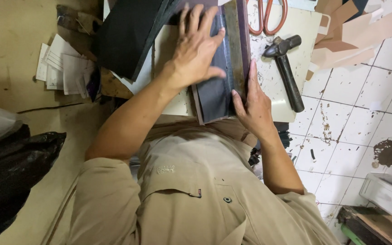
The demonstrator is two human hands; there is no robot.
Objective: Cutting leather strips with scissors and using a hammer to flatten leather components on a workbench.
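now, from the head view, the left hand (196,52) is pressing flat with spread fingers on a dark leather strip (214,93) – probably soft and light, best held by its edges. the right hand (252,106), fingers extended, is steadying a metal ruler (234,45) beside it on the white workboard (302,59) – a hammer (286,68) and scissors (266,16) are lying near, above a tiled floor (364,109).

Red-handled scissors (267,17) at top edge of pale work board (302,50), handles toward viewer. Black-headed hammer w/ dark handle (286,68) lies on board just below scissors, handle running toward near edge. Tan cardboard offcuts (350,31) piled top right, partly over white tiled floor (359,122), tiles chipped & stained. Stack of black sheet material (128,34) top centre-left. White paper slips (62,68) on brown surface at left. Black plastic bag (10,177) lower left. Grey metal tray (389,195) lower right.
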